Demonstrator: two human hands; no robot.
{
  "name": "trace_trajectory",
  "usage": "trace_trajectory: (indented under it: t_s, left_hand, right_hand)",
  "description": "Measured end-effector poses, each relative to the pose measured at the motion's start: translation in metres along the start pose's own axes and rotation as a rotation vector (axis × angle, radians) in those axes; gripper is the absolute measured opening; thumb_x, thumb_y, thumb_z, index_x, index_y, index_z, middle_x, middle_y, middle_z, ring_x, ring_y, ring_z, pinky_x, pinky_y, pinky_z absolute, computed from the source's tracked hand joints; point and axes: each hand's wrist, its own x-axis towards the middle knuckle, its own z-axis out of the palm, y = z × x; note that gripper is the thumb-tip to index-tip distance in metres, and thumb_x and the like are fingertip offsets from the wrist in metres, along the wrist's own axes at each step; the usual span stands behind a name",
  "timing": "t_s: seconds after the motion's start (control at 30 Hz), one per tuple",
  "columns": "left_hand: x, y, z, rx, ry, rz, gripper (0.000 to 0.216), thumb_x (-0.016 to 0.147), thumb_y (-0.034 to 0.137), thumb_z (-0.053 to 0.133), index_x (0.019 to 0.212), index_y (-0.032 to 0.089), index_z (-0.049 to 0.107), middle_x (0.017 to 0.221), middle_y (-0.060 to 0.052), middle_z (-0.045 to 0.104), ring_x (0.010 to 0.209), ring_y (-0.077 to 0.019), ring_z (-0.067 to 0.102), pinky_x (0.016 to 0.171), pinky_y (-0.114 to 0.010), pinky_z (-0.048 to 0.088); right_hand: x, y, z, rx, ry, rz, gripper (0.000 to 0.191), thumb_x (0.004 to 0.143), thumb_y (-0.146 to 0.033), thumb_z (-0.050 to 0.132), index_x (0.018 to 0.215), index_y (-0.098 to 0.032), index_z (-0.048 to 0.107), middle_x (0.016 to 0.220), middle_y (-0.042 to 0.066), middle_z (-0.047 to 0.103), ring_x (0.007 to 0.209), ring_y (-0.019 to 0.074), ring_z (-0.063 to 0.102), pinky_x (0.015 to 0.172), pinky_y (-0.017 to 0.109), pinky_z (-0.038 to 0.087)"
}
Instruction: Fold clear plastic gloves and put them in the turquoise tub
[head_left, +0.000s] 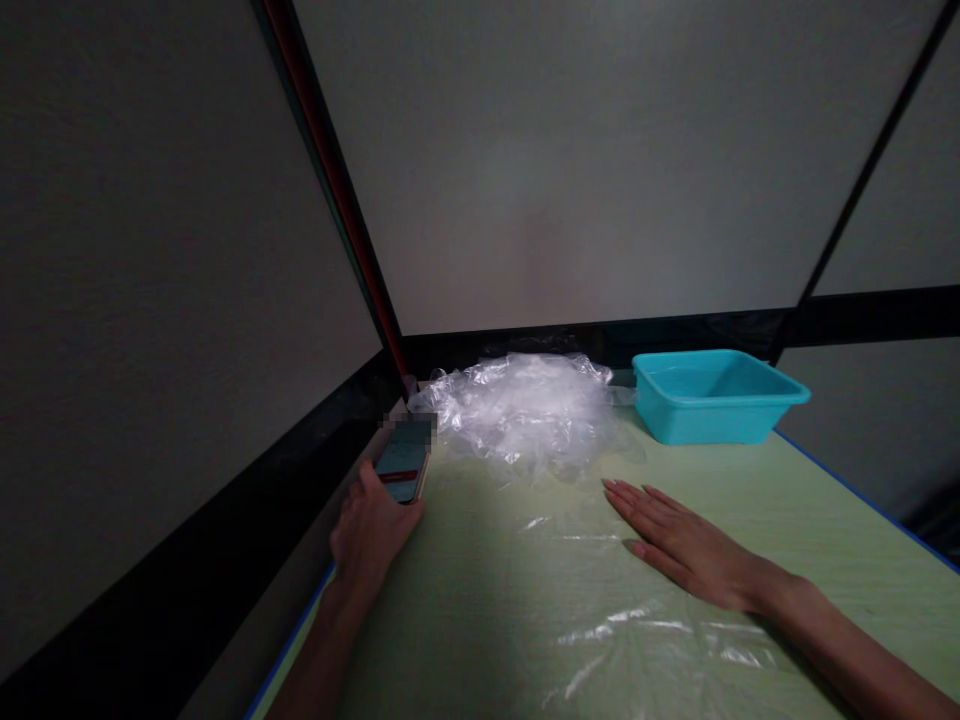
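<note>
My left hand grips the near end of a smartphone at the table's left edge, and the phone's lit screen faces me. My right hand lies flat, palm down, with its fingers stretched out toward the left. Under and around it, clear plastic film shows as shiny creases on the table; its outline is hard to make out. Beyond both hands sits a crumpled heap of clear plastic bags.
A turquoise plastic basin stands at the back right of the pale green table, which has a blue edge. Grey wall panels with dark strips rise close behind and to the left.
</note>
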Motion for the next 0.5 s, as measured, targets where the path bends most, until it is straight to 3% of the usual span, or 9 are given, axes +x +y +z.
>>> trace_trajectory:
  t_s: [0.33,0.5]
  left_hand:
    - [-0.032,0.012,-0.002,0.074,0.029,0.084,0.087,0.07,0.043,0.05,0.133,0.0,0.008,0.109,-0.023,0.05,0.098,-0.0357,0.053,0.076,-0.041,0.042]
    - [-0.035,0.013,0.005,-0.002,0.006,0.107,0.102,0.067,0.052,0.052,0.134,-0.001,-0.004,0.121,-0.027,0.039,0.106,-0.037,0.047,0.077,-0.04,0.042]
  right_hand:
    - [0.0,0.0,0.0,-0.009,-0.012,0.006,0.056,0.09,-0.042,0.028,0.138,-0.025,0.004,0.143,0.004,0.012,0.129,0.0221,0.016,0.105,0.046,0.018]
    - [0.0,0.001,0.002,-0.009,0.018,-0.006,0.056,0.09,-0.042,0.029,0.138,-0.027,0.004,0.143,0.002,0.012,0.129,0.0221,0.017,0.105,0.045,0.019]
